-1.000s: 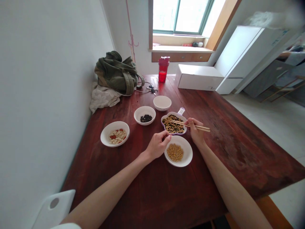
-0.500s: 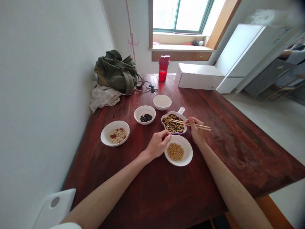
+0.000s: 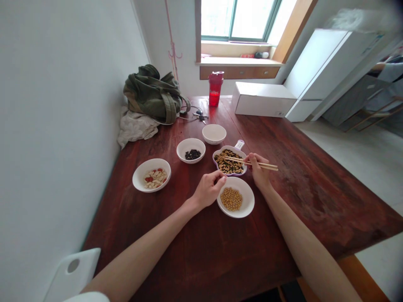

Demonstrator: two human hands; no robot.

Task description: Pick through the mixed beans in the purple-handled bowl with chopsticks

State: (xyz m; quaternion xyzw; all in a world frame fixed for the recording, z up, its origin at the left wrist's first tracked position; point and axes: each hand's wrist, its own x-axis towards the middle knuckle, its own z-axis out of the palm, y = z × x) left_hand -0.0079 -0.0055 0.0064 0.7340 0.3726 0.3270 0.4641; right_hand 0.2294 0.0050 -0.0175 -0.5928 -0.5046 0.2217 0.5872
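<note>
My right hand (image 3: pixel 258 167) is closed around a pair of wooden chopsticks (image 3: pixel 266 166). Their tips reach into a white, purple-edged dish (image 3: pixel 215 162) with a short handle, which holds mixed yellow and black beans (image 3: pixel 232 167). My left hand (image 3: pixel 209 188) has its fingers curled, with thumb and fingertips together where the dish meets the rim of a white bowl (image 3: pixel 250 205). What those fingertips pinch, if anything, is hidden. Yellow soybeans (image 3: pixel 231 199) lie in that bowl, nearest me.
To the left are a bowl (image 3: pixel 137 180) of pale and reddish pieces and a bowl (image 3: pixel 181 155) of black beans. An empty bowl (image 3: pixel 214 135) stands behind the dish. Farther back are a green bag (image 3: pixel 151 94), keys (image 3: pixel 200 116), a red bottle (image 3: pixel 215 90) and a white box (image 3: pixel 266 100).
The chopstick tips have shifted slightly left and up within the mixed beans. My left hand stays in place, and the view has tilted very slightly.
</note>
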